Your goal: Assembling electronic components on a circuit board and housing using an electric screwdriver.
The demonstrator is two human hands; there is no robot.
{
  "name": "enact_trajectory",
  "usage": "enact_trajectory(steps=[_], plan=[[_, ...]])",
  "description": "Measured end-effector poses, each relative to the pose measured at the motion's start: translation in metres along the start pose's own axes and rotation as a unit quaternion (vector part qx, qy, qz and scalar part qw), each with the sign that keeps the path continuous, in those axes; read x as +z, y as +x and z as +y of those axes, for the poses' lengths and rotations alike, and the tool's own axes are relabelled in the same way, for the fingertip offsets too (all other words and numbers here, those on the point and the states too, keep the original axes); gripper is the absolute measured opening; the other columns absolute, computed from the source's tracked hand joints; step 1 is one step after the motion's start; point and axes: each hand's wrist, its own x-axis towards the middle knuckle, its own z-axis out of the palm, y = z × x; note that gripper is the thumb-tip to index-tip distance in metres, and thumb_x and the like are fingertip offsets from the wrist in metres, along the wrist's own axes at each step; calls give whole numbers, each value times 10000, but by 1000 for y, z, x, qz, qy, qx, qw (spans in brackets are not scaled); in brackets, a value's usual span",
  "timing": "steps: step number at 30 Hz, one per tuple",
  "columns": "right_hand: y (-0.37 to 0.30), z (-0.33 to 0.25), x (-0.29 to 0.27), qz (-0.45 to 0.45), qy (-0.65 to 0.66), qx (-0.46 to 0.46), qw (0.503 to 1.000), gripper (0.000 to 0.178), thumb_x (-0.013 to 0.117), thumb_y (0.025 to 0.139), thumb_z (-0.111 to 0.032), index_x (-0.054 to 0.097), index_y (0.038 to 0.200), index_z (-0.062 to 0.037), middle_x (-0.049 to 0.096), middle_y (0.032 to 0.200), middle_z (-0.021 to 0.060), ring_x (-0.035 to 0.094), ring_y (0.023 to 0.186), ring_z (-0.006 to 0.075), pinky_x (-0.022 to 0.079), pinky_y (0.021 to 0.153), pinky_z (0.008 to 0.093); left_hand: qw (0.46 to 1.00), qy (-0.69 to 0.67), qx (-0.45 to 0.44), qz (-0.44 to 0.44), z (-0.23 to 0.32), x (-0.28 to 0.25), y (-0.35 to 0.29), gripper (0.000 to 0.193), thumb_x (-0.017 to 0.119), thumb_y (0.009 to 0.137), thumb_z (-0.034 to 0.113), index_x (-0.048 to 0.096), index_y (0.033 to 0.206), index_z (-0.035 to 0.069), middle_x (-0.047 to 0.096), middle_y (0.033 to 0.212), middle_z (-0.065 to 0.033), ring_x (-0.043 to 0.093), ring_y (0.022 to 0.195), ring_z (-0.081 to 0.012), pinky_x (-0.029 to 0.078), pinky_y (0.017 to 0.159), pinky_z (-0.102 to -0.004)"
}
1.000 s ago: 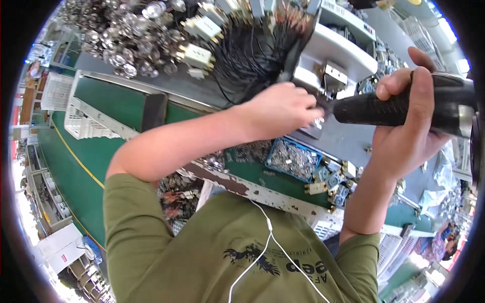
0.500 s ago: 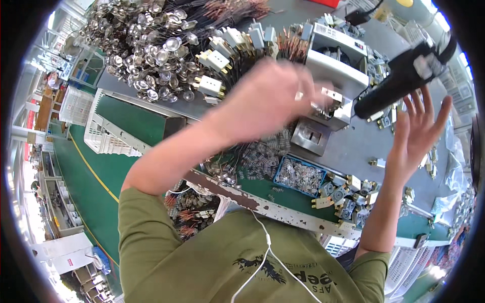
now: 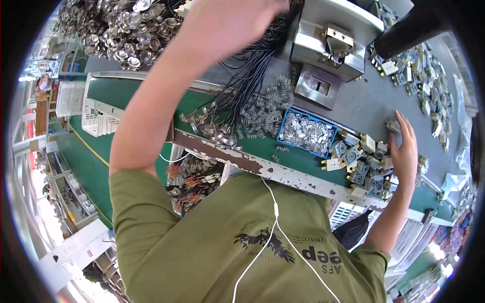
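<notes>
My left hand (image 3: 237,22) is reaching up to the top edge, over the bunch of black wires (image 3: 247,76). Motion smears it and its fingers are partly cut off, so what it holds cannot be made out. On the right, my right hand (image 3: 405,154) is low over the bench, thumb and fingers apart. Its fingertips are beside a small grey plug housing (image 3: 391,126), close enough that contact cannot be told. Below and left of that hand lies a heap of plug housings (image 3: 371,169). A steel bench press (image 3: 348,50) stands between the hands, a slotted metal block (image 3: 318,86) before it.
A blue tray (image 3: 281,132) of small clear parts sits near the bench edge (image 3: 298,183), with loose springs (image 3: 265,108) to its left. Shiny round metal caps (image 3: 131,30) are piled at the far left. More housings (image 3: 424,83) lie far right, near a black cylinder (image 3: 409,33).
The view has tilted lower, so the bench sits higher in the picture. My left hand has moved from the press up and left; my right hand has come down to the loose housing.
</notes>
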Motion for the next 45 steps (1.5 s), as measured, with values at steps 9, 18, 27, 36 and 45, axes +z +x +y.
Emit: enact_trajectory(steps=[9, 18, 27, 36, 45], plan=[[9, -41, 1, 110, 278, 83, 951, 436, 644, 973, 47, 590, 1397, -38, 665, 1377, 117, 627, 1264, 212, 498, 1058, 357, 978, -43, 89, -185, 37, 63, -41, 105, 677, 805, 122, 697, 907, 110, 703, 802, -73, 732, 846, -284, 564, 757, -420], [41, -101, 25, 268, 188, -259, 909, 387, 739, 797, 150, 642, 1105, -63, 705, 1214, 189, 709, 1083, 348, 609, 883, 399, 978, -44, 142, -149, 26, 79, -53, 63, 648, 848, 137, 658, 906, 113, 661, 835, -26, 702, 883, -218, 524, 774, -384], [45, -117, 12, 225, 186, -263, 920, 444, 765, 748, 124, 648, 1124, -80, 696, 1188, 172, 710, 1013, 328, 608, 813, 395, 979, -61, 156, -120, 20, 77, -60, 80, 667, 830, 114, 649, 907, 102, 632, 867, -30, 673, 892, -207, 526, 794, -361], [64, -141, 21, 52, 56, -184, 980, 475, 753, 787, -1, 669, 1243, -103, 641, 1024, 108, 619, 926, 328, 516, 840, 449, 982, -128, 56, -130, 21, 49, -58, 146, 694, 886, 99, 661, 1020, 51, 636, 956, -94, 685, 964, -268, 548, 869, -390], [78, -150, 33, 62, 112, -238, 963, 365, 803, 820, -84, 697, 1169, -87, 659, 1018, 93, 652, 965, 304, 534, 835, 418, 960, -228, -23, -160, 20, 41, -59, 188, 676, 939, 105, 636, 1115, 53, 653, 1026, -104, 683, 904, -299, 556, 791, -400]])
